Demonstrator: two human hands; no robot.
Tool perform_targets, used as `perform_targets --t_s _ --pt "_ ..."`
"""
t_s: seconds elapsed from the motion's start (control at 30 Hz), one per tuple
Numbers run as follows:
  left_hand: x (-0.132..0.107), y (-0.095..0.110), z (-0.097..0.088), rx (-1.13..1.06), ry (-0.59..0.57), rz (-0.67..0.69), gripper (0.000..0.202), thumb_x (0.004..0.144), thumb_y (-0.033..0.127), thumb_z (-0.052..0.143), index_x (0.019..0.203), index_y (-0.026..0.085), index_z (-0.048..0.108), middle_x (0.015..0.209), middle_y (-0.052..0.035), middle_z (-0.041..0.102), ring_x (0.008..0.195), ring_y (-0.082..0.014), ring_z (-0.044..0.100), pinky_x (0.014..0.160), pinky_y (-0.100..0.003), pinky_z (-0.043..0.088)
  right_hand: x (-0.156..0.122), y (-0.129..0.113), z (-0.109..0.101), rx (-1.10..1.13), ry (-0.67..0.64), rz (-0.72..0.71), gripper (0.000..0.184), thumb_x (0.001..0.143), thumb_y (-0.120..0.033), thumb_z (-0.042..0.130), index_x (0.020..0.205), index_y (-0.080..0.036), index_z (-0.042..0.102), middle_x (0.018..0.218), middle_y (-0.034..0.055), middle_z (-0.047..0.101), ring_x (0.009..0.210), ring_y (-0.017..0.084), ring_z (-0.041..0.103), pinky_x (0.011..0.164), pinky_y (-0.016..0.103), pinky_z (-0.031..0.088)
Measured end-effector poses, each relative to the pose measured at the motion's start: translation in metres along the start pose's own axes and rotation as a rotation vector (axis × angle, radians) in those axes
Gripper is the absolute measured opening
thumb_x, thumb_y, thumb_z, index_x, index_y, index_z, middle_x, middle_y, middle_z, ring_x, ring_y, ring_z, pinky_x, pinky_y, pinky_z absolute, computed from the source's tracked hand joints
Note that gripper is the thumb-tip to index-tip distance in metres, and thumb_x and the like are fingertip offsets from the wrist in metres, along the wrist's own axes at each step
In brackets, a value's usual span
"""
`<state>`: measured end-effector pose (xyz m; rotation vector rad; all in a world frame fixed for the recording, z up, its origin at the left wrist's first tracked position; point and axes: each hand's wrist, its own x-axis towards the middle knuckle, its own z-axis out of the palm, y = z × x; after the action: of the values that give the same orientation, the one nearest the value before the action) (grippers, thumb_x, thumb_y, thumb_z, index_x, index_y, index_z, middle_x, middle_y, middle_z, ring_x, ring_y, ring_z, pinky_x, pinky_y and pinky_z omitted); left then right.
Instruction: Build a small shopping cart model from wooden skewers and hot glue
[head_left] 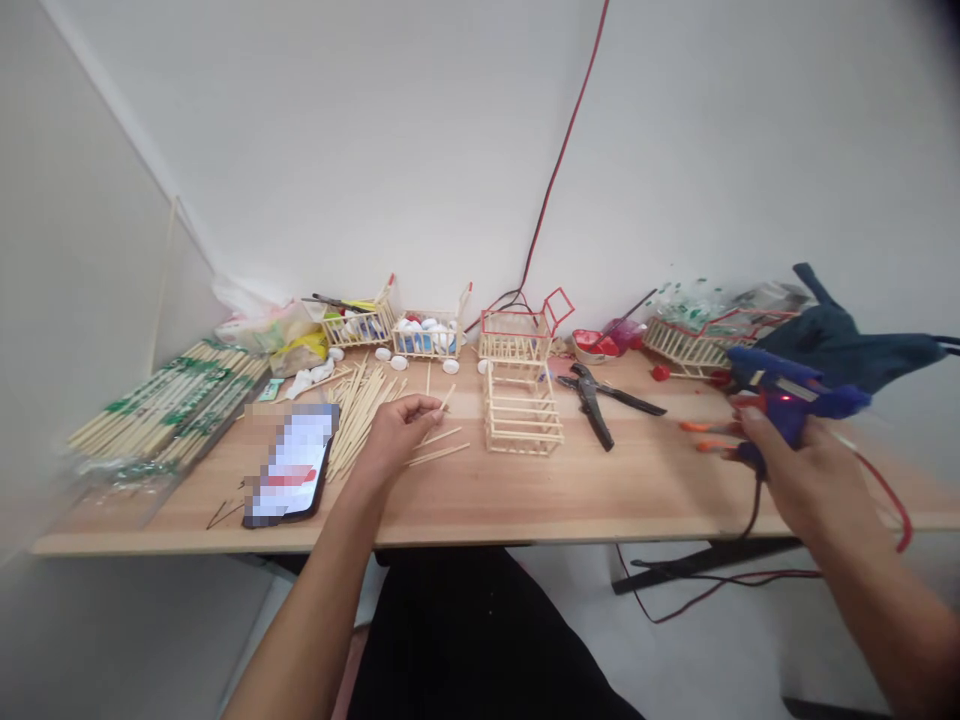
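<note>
Workbench with stick-built models, read from left to right. Farthest to the left of the left hand lie packaged wooden sticks [187,395] in green-and-clear wrapping; nearer to that hand is a smartphone [300,470], its screen lit and partly pixelated. A pile of loose sticks [356,415] fans out just beside the left hand's outer edge. The left hand [401,430] has its thumb and fingertips pinched together on one short stick [448,397], which projects up and to the right. Behind this grip stands a miniature cart [426,340] with white wheels and a blue-and-white load. To the right of the pinch rests a rectangular stick frame [523,410], with a red-rimmed cart [516,325] behind it. Black cutters [592,405] lie between the two hands. Beyond the right hand, to its left, sits a second red-rimmed model [675,345]. The right hand [814,470], fingers wrapped around the handle, holds a blue glue gun [784,395] showing a red light.
</note>
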<state>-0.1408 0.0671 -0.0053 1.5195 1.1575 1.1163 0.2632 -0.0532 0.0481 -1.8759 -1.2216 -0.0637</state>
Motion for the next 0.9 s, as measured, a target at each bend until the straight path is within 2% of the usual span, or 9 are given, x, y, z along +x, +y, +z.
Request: perform_targets --t_s 0.07,0.1,0.2,0.27,0.37,0.43,0.53,0.7,0.9 --pt "-0.002 0.001 0.000 -0.064 -0.026 -0.030 0.035 0.071 0.043 0.071 0.091 0.014 0.069 0.083 -0.0051 0.069 0.066 -0.0131 0.057 0.063 -0.025 0.042 -0.014 -0.023 0.010 0.411 -0.088 0.167 0.030 0.081 -0.045 0.065 0.097 -0.020 0.065 0.105 0.0164 0.067 0.077 0.022 0.066 0.054 0.032 0.047" --pt "-0.003 0.002 0.000 -0.094 -0.044 -0.039 0.036 0.072 0.045 0.071 0.091 0.014 0.068 0.080 -0.0039 0.068 0.060 -0.0106 0.053 0.058 -0.024 0.039 -0.021 -0.035 0.016 0.526 -0.131 0.179 0.030 0.078 -0.043 0.069 0.098 -0.021 0.065 0.111 0.0150 0.066 0.077 0.021 0.065 0.051 0.029 0.046" --pt "-0.009 0.007 0.000 -0.199 -0.103 -0.049 0.036 0.074 0.047 0.071 0.089 0.014 0.067 0.071 -0.0006 0.063 0.049 -0.0053 0.039 0.049 -0.021 0.029 -0.041 -0.063 0.034 0.742 -0.284 0.191 0.029 0.076 -0.040 0.071 0.095 -0.019 0.065 0.099 0.0109 0.068 0.058 0.013 0.058 0.041 0.025 0.036" --pt "-0.012 0.011 0.001 -0.265 -0.142 -0.056 0.035 0.075 0.046 0.070 0.087 0.013 0.066 0.068 0.0004 0.059 0.048 -0.0041 0.036 0.047 -0.020 0.025 -0.054 -0.077 0.045 0.771 -0.405 0.193 0.032 0.076 -0.041 0.071 0.097 -0.018 0.063 0.085 0.0062 0.067 0.046 0.008 0.048 0.039 0.024 0.034" --pt "-0.016 0.015 0.001 -0.326 -0.194 -0.075 0.033 0.077 0.044 0.071 0.084 0.013 0.064 0.067 0.0011 0.057 0.048 -0.0032 0.033 0.046 -0.020 0.021 -0.069 -0.095 0.059 0.700 -0.575 0.161 0.038 0.080 -0.049 0.066 0.098 -0.016 0.062 0.075 0.0029 0.063 0.042 0.007 0.041 0.038 0.023 0.031" --pt "-0.018 0.016 0.001 -0.347 -0.219 -0.075 0.032 0.077 0.044 0.070 0.083 0.013 0.063 0.068 0.0011 0.056 0.048 -0.0032 0.032 0.046 -0.020 0.019 -0.076 -0.106 0.067 0.640 -0.637 0.104 0.043 0.082 -0.054 0.061 0.098 -0.015 0.062 0.071 0.0020 0.060 0.041 0.006 0.039 0.037 0.022 0.029" --pt "-0.019 0.016 0.000 -0.360 -0.253 -0.064 0.033 0.079 0.044 0.069 0.085 0.013 0.063 0.069 0.0006 0.056 0.049 -0.0035 0.033 0.046 -0.020 0.019 -0.084 -0.118 0.077 0.610 -0.698 0.019 0.046 0.086 -0.058 0.054 0.098 -0.014 0.061 0.066 0.0004 0.057 0.043 0.007 0.039 0.039 0.021 0.030" --pt "-0.020 0.019 -0.002 -0.320 -0.289 -0.073 0.035 0.078 0.046 0.069 0.085 0.013 0.063 0.068 0.0010 0.056 0.048 -0.0036 0.034 0.045 -0.020 0.021 -0.095 -0.127 0.089 0.682 -0.791 0.026 0.047 0.089 -0.061 0.048 0.094 -0.015 0.058 0.061 -0.0015 0.052 0.047 0.008 0.041 0.040 0.020 0.028" --pt "-0.020 0.022 -0.005 -0.265 -0.343 -0.021 0.038 0.079 0.050 0.067 0.079 0.013 0.059 0.063 0.0021 0.053 0.047 -0.0042 0.035 0.045 -0.020 0.024 -0.100 -0.132 0.097 0.729 -0.781 -0.003 0.044 0.092 -0.059 0.045 0.089 -0.017 0.056 0.061 -0.0006 0.051 0.053 0.010 0.045 0.042 0.020 0.029"
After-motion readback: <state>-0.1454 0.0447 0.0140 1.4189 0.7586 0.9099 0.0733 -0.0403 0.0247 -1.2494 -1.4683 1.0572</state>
